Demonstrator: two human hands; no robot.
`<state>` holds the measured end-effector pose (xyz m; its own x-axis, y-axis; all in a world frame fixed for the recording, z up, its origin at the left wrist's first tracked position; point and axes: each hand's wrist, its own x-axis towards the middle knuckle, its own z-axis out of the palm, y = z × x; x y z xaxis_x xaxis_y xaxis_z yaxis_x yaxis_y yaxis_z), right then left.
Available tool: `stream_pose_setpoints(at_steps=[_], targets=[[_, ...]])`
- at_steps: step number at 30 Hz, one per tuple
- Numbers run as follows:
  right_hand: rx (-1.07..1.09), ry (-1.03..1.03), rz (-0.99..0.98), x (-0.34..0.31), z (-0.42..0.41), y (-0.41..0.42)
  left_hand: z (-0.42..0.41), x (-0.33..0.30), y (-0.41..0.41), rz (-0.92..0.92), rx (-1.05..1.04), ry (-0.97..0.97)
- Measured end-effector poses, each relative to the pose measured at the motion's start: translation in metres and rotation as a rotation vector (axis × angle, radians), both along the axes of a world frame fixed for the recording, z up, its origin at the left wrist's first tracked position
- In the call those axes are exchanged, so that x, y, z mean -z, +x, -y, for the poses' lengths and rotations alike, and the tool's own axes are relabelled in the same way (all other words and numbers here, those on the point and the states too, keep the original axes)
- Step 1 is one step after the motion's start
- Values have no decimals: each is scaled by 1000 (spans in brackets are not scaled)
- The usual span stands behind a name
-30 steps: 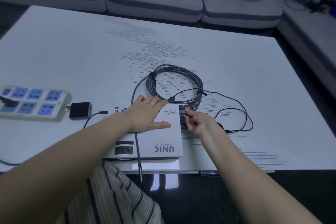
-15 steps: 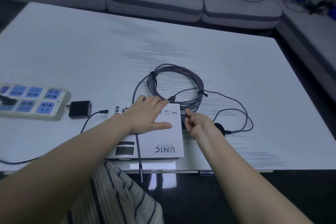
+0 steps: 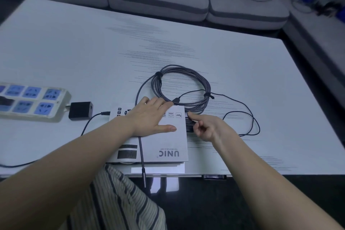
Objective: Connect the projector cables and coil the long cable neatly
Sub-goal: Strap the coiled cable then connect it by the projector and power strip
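The projector (image 3: pixel 151 136) lay at the table's (image 3: pixel 74 46) near edge, about 6 o'clock on the tabletop, its port side turned to 3 o'clock. The left hand (image 3: pixel 151 115) rested flat on its lid, fingers spread wide, probably to stop the light casing from sliding while a plug was pushed in from the side. The right hand (image 3: pixel 207 127) was at that side, fingers curled and pinching a dark plug (image 3: pixel 190 126) against the casing; whether the plug was fully seated could not be told. The long grey cable (image 3: pixel 181 87) sat coiled and tied at 12 o'clock just beyond the projector, one end trailing across the lid and over the table edge. A thin black lead (image 3: pixel 248 117) looped at 3 o'clock. The power strip (image 3: pixel 31 101) and black adapter (image 3: pixel 80 110) lay at 9 o'clock.
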<state>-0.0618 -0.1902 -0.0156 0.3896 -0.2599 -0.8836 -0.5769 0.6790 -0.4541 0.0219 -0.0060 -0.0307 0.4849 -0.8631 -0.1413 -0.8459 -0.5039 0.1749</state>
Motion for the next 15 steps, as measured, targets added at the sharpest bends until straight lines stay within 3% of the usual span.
stream_pose_setpoints(at_steps=[15], targets=[[-122, -236, -20, 1, -11, 0, 1, -1, -2, 22, 4, 43]])
